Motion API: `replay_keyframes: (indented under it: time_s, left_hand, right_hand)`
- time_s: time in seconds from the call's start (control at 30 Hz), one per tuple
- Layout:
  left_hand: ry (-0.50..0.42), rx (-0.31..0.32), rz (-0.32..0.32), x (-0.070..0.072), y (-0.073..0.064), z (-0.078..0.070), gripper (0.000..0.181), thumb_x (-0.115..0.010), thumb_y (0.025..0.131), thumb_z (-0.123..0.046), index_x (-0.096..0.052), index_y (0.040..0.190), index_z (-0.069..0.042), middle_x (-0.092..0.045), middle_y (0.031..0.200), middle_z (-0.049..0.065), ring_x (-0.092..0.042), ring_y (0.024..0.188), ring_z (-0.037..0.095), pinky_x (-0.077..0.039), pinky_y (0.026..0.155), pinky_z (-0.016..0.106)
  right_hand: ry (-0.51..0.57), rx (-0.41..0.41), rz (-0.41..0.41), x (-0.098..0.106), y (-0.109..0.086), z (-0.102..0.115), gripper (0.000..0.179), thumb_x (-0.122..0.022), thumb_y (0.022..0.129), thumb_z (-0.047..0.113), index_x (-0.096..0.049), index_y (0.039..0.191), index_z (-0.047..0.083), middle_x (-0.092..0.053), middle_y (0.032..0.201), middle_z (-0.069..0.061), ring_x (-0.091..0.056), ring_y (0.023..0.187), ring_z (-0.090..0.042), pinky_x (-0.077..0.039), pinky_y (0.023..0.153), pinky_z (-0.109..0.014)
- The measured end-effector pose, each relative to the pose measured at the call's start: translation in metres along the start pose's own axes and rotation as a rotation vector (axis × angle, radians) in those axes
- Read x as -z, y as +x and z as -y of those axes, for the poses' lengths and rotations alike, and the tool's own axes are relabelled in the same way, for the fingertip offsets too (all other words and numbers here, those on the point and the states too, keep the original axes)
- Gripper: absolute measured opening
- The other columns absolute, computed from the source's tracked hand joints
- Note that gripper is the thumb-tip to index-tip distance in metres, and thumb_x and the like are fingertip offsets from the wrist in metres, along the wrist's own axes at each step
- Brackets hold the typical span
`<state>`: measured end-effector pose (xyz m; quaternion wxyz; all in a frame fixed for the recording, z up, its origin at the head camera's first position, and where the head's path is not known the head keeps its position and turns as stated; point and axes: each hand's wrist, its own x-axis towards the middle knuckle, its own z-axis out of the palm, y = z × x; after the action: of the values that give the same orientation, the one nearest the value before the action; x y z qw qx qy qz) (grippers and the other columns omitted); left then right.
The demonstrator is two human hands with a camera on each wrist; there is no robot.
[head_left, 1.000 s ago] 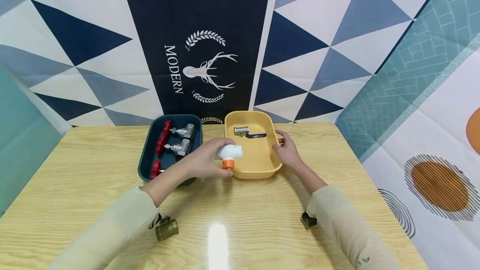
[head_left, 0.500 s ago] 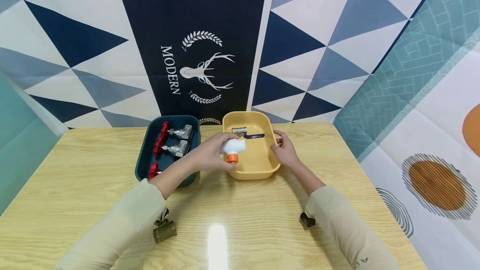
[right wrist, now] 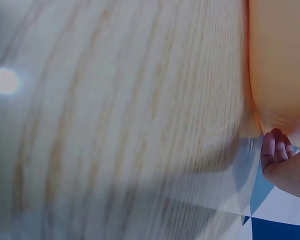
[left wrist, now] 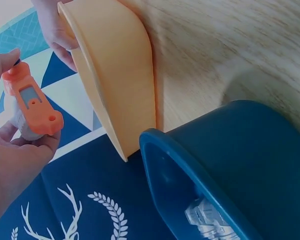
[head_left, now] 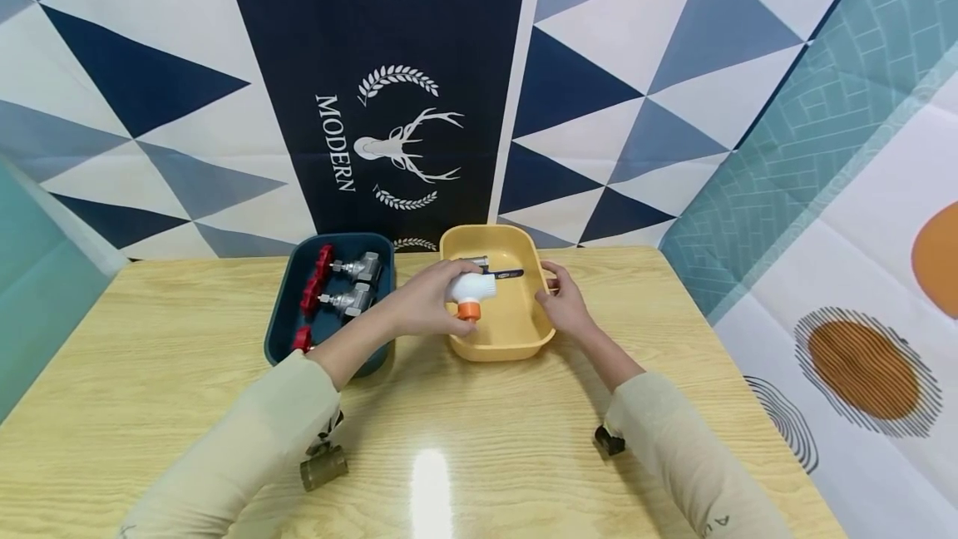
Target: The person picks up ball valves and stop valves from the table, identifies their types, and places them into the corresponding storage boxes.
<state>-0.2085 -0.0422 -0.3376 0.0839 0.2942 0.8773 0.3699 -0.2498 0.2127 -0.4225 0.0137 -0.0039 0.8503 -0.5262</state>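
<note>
My left hand grips a white plastic ball valve with an orange handle, held over the left side of a yellow bin. The fingers and thumb are curled round the valve's ends. With my right hand I pinch the bin's right rim, thumb inside and fingers outside. In the right wrist view those curled fingers touch the bin's outer wall. Inside the bin lies a metal ball valve with a blue lever, partly hidden by my left hand.
A dark blue bin stands left of the yellow one, holding several metal valves with red handwheels; my left forearm covers part of it. A brass-coloured fitting lies by my left sleeve. A small black piece shows beside my right sleeve.
My left hand has carried the white valve rightward, further over the yellow bin, so it covers more of the blue-levered valve. The right hand keeps its hold on the rim.
</note>
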Motion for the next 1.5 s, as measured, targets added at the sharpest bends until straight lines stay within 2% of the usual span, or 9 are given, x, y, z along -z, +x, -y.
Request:
replay_keyframes:
  time_s: [0.3, 0.57, 1.03, 1.5]
  left_hand:
    - [0.014, 0.032, 0.016, -0.001, 0.006, 0.000, 0.073, -0.079, 0.071, -0.021, -0.045, 0.134, -0.010, -0.052, 0.125, 0.007, -0.050, 0.105, 0.021, -0.045, 0.091, 0.035]
    - [0.012, 0.051, 0.043, 0.000, 0.013, 0.000, 0.075, -0.079, 0.071, -0.022, -0.044, 0.136, -0.010, -0.051, 0.129, 0.006, -0.050, 0.107, 0.021, -0.045, 0.094, 0.036]
    - [0.014, 0.067, 0.064, 0.001, 0.029, 0.000, 0.071, -0.079, 0.072, -0.024, -0.044, 0.132, -0.009, -0.052, 0.121, 0.005, -0.051, 0.103, 0.020, -0.046, 0.093, 0.035]
    - [0.054, 0.032, 0.052, -0.005, 0.050, -0.004, 0.072, -0.079, 0.071, -0.023, -0.044, 0.133, -0.009, -0.053, 0.120, 0.006, -0.050, 0.104, 0.020, -0.046, 0.091, 0.034]
  right_hand:
    - [-0.009, 0.015, -0.011, 0.000, 0.001, -0.002, 0.056, -0.046, 0.089, -0.002, -0.032, 0.142, 0.003, -0.052, 0.117, -0.029, -0.051, 0.081, -0.017, -0.047, 0.066, -0.023]
    - [-0.005, 0.016, -0.011, 0.000, 0.001, -0.003, 0.057, -0.046, 0.088, -0.002, -0.032, 0.143, 0.002, -0.052, 0.117, -0.030, -0.052, 0.083, -0.019, -0.049, 0.068, -0.026]
    - [-0.006, -0.003, -0.008, 0.000, 0.001, -0.002, 0.056, -0.047, 0.089, -0.001, -0.033, 0.143, 0.005, -0.052, 0.116, -0.027, -0.049, 0.084, -0.020, -0.047, 0.068, -0.025]
    - [0.009, -0.007, -0.001, 0.000, 0.000, 0.000, 0.056, -0.047, 0.089, -0.002, -0.033, 0.143, 0.004, -0.052, 0.118, -0.029, -0.050, 0.084, -0.019, -0.050, 0.070, -0.027]
